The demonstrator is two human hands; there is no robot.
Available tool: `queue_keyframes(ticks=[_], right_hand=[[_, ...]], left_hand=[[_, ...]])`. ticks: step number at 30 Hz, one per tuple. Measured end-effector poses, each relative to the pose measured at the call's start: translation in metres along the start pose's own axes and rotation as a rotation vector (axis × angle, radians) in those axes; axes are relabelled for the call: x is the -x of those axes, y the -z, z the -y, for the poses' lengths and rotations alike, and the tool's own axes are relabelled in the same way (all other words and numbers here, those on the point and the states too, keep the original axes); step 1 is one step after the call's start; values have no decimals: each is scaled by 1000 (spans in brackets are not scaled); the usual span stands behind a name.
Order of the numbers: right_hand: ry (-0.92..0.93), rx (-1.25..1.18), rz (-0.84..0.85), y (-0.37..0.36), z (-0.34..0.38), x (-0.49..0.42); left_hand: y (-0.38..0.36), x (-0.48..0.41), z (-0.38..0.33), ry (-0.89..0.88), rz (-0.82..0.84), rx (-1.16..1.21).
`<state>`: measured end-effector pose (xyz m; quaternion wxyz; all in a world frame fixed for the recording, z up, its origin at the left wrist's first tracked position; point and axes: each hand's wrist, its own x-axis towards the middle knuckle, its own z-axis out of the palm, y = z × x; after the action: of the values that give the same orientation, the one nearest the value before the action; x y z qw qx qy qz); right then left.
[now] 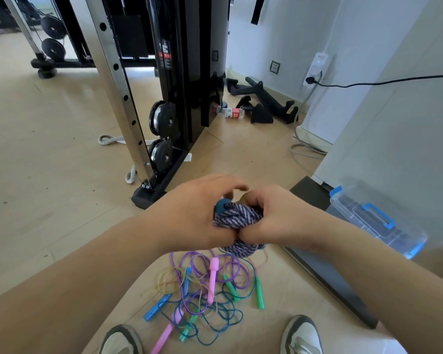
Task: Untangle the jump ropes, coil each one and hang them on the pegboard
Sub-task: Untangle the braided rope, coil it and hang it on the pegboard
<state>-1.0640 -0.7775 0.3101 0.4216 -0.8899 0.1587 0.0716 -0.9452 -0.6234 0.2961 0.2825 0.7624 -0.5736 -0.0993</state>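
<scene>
A thick purple-and-white braided jump rope [237,218] is bunched into a coil at chest height, with a dark blue handle end [221,206] poking out on top. My left hand [197,213] and my right hand [279,218] both grip this bundle, one on each side. Below them, on the floor between my shoes, lies a tangled pile of thin jump ropes [205,290] in purple, blue and yellow, with pink [212,279], green [259,293] and blue [157,306] handles. No pegboard is in view.
A black and silver gym machine [164,98] stands ahead on the tan floor, with a white rope [110,140] at its base. A clear plastic box with blue latches [376,221] sits at the right on a dark mat. Black handles and a bottle [234,113] lie by the wall.
</scene>
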Motion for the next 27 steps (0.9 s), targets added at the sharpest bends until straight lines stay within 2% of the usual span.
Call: queue_keyframes(ticks=[2, 7, 10, 13, 17, 21, 25, 27], right_hand=[[4, 18, 10, -4, 1, 0], [-5, -88, -103, 0, -2, 3], [90, 34, -192, -3, 0, 4], [46, 38, -169, -2, 1, 3], [14, -118, -157, 2, -4, 0], [65, -24, -106, -3, -6, 2], [102, -311, -34, 2, -11, 2], [106, -355, -55, -2, -13, 2]], left_hand=[[-3, 2, -4, -12, -1, 31], [5, -1, 1, 29, -12, 64], [6, -2, 1, 3, -29, -15], [6, -2, 2, 12, -38, -93], [4, -1, 6, 72, -91, -52], [4, 0, 8, 111, -99, -83], [9, 2, 10, 168, -68, -15], [7, 2, 11, 209, -88, 6]])
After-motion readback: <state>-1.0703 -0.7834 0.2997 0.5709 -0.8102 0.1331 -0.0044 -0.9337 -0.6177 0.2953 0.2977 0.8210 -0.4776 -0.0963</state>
